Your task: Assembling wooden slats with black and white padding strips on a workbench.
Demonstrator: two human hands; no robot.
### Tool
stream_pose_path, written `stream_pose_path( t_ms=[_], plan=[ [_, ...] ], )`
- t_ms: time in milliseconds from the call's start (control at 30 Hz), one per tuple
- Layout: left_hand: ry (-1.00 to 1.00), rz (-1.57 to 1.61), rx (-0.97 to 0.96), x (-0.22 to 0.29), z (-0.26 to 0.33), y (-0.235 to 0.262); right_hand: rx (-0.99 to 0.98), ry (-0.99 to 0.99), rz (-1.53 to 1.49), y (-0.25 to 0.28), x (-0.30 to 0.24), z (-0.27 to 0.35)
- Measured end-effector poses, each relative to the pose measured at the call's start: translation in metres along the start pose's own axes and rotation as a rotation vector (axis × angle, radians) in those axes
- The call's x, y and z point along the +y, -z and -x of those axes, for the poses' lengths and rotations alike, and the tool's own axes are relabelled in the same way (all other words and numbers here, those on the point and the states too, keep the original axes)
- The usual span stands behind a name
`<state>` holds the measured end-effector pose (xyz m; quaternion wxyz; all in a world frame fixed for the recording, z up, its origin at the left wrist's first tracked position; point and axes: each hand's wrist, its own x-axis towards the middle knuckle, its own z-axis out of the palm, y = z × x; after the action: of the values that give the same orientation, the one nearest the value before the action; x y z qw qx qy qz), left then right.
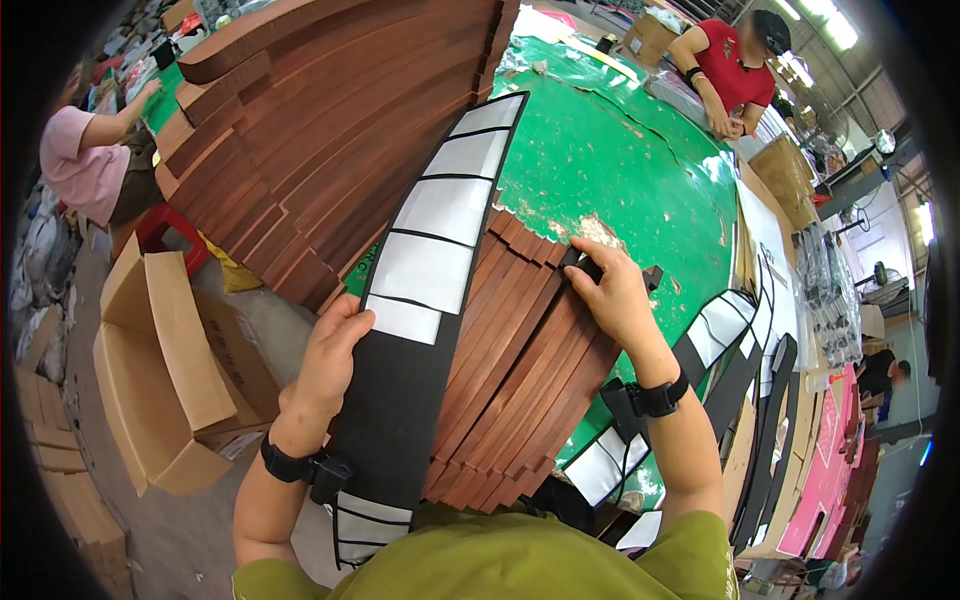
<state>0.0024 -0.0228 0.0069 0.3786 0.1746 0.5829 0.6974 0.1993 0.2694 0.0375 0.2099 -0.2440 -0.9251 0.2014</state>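
Observation:
My left hand grips the edge of a long black foam-like strip, thumb on top and fingers hidden beneath. White backing patches with black cords across them cover its upper part. The strip slants over a stack of reddish-brown slats in front of me. At the far end of that stack, my right hand is closed, thumb and index finger pinching a small black piece whose full shape is hidden. Both wrists wear black straps with small devices.
A tall pile of brown slats rises at the left on a green table. An open carton stands at lower left. More black strips lie at right. One person works across the table, another at far left.

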Motion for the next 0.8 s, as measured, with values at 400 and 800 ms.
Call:
stream_pose_path(
  t_ms=[400,800],
  plan=[
    [0.009,-0.008,-0.015,0.000,-0.001,0.002,-0.004,0.016,0.032,0.000,-0.002,-0.004],
    [-0.048,-0.021,-0.084,0.008,0.006,0.003,0.013,0.078,0.215,-0.001,0.002,0.004]
  ],
)
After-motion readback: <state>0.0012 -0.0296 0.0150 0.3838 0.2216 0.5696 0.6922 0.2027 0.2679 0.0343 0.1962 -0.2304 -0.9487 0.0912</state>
